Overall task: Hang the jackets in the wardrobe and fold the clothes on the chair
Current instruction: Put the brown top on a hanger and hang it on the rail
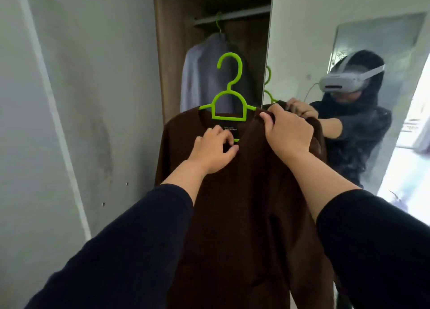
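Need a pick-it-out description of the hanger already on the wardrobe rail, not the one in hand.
Start at the open wardrobe with brown wooden walls, beside the mirrored door. Look up to the pale rail across its top. The hanger on the rail is thin and green, only its hook showing above a pale lilac garment; the held hanger is lower, nearer, and carries a brown top.

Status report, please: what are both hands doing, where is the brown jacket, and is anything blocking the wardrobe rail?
Left hand pinching brown jacket at collar. Right hand gripping its shoulder. Jacket on green hanger, not yet on rail. One pale garment already hangs there.
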`<act>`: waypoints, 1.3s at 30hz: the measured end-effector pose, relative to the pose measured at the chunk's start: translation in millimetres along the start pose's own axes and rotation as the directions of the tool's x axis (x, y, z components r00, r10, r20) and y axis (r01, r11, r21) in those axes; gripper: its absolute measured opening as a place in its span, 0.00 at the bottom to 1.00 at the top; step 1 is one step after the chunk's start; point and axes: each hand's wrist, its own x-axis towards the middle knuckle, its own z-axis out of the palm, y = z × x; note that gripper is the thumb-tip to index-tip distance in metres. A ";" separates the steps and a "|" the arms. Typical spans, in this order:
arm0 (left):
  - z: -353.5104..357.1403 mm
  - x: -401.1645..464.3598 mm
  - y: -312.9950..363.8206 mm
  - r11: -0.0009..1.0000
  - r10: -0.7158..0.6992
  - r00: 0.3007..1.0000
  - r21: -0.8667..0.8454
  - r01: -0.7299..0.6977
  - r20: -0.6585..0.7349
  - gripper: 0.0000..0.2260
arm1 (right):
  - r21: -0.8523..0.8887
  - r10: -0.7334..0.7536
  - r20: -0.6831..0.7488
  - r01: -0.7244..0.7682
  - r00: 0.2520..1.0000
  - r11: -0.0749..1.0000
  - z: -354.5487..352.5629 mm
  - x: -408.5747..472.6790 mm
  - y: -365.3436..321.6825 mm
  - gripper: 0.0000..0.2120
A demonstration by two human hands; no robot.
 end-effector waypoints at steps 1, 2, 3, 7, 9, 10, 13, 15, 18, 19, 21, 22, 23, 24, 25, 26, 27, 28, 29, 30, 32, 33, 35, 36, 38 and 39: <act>3.4 7.8 0.3 1.000 -0.020 0.997 -0.021 0.022 0.075 0.11 | -0.025 0.028 -0.007 -0.028 1.000 0.999 1.8 2.9 -3.2 0.16; 5.7 15.5 1.1 1.000 -0.026 0.993 0.004 0.026 0.118 0.13 | -0.049 0.053 -0.013 -0.054 0.998 0.997 3.5 5.4 -5.9 0.16; 6.8 22.4 2.3 0.999 -0.020 0.990 0.049 0.013 0.137 0.13 | -0.073 0.076 -0.017 -0.077 0.997 0.994 5.2 7.5 -8.1 0.16; 3.6 44.7 7.8 0.993 0.015 1.000 0.114 -0.016 0.008 0.11 | -0.144 0.132 -0.015 -0.133 0.991 0.981 12.1 17.1 -15.4 0.16; 3.2 54.2 5.9 0.999 -0.005 1.000 0.036 0.005 0.021 0.09 | -0.157 0.143 -0.012 -0.143 0.990 0.977 17.7 24.6 -18.7 0.16; 4.3 58.9 3.5 0.997 -0.043 0.995 -0.066 0.049 0.090 0.08 | -0.162 0.142 -0.017 -0.143 0.990 0.976 21.1 28.4 -20.1 0.16; 7.5 73.8 -1.2 0.847 -0.158 0.943 -0.451 0.282 0.293 0.05 | -0.182 0.130 -0.028 -0.133 0.991 0.974 33.7 41.6 -21.0 0.16; 8.8 86.4 -2.2 0.680 -0.234 0.932 -0.639 0.359 0.275 0.07 | -0.189 0.113 -0.032 -0.117 0.993 0.975 43.7 50.8 -20.4 0.16; 7.6 106.9 -7.4 0.562 -0.251 0.952 -0.775 0.288 0.172 0.15 | -0.215 0.135 -0.039 -0.141 0.990 0.966 53.6 65.1 -17.7 0.15; 6.8 112.9 -11.4 0.607 -0.243 0.963 -0.756 0.244 0.116 0.15 | -0.229 0.159 -0.040 -0.164 0.986 0.960 55.8 69.5 -16.7 0.16; 8.8 123.9 -22.6 0.724 -0.207 0.978 -0.668 0.175 0.031 0.15 | -0.240 0.213 -0.025 -0.213 0.977 0.947 60.4 78.4 -15.1 0.16; 11.9 130.5 -29.9 0.767 -0.198 0.980 -0.620 0.166 0.017 0.15 | -0.244 0.240 -0.018 -0.237 0.971 0.940 63.1 83.9 -15.1 0.15; 14.4 136.2 -36.8 0.793 -0.204 0.979 -0.584 0.175 0.018 0.16 | -0.248 0.264 -0.008 -0.257 0.965 0.934 63.1 89.3 -16.7 0.15; 17.0 141.9 -43.4 0.810 -0.217 0.976 -0.555 0.191 0.019 0.16 | -0.234 0.299 0.022 -0.286 0.954 0.929 60.8 95.2 -18.8 0.14; 19.2 148.1 -50.1 0.828 -0.232 0.973 -0.520 0.208 0.020 0.16 | -0.208 0.339 0.062 -0.320 0.939 0.925 56.4 101.8 -21.6 0.13; 20.6 154.1 -55.5 0.845 -0.239 0.971 -0.488 0.217 0.019 0.15 | -0.171 0.381 0.123 -0.359 0.916 0.918 52.2 108.7 -25.5 0.13; 21.0 158.8 -59.1 0.862 -0.238 0.971 -0.456 0.220 0.019 0.14 | -0.134 0.417 0.207 -0.397 0.885 0.908 47.6 114.7 -30.6 0.14; 20.1 163.8 -62.1 0.877 -0.242 0.970 -0.425 0.223 0.011 0.13 | -0.095 0.434 0.282 -0.425 0.856 0.900 45.3 119.7 -35.8 0.15; 18.9 169.3 -64.3 0.887 -0.253 0.967 -0.398 0.234 0.004 0.12 | -0.040 0.436 0.322 -0.448 0.840 0.893 46.0 124.2 -41.7 0.16; 18.6 174.8 -67.2 0.898 -0.262 0.965 -0.367 0.244 0.000 0.11 | 0.031 0.430 0.333 -0.466 0.839 0.884 48.3 127.8 -48.7 0.16; 19.4 190.5 -77.9 0.918 -0.254 0.967 -0.315 0.239 -0.006 0.13 | 0.216 0.439 0.366 -0.534 0.821 0.818 59.1 136.6 -62.4 0.15; 19.0 198.8 -85.1 0.930 -0.240 0.971 -0.289 0.229 -0.003 0.14 | 0.284 0.451 0.383 -0.567 0.806 0.773 65.0 141.1 -70.3 0.16; 15.0 213.0 -100.2 0.950 -0.213 0.977 -0.236 0.206 -0.005 0.15 | 0.351 0.474 0.420 -0.621 0.774 0.701 74.1 146.7 -79.7 0.15; 10.7 226.0 -114.8 0.959 -0.199 0.980 -0.210 0.190 -0.027 0.15 | 0.338 0.490 0.416 -0.630 0.767 0.699 86.3 156.8 -86.3 0.12; 3.0 239.5 -129.9 0.973 -0.179 0.983 -0.151 0.172 -0.032 0.17 | 0.296 0.557 0.362 -0.658 0.748 0.692 95.9 167.2 -83.5 0.06; -2.0 252.7 -142.2 0.980 -0.168 0.984 -0.117 0.160 -0.059 0.18 | 0.317 0.584 0.328 -0.669 0.742 0.672 106.0 177.1 -86.4 0.06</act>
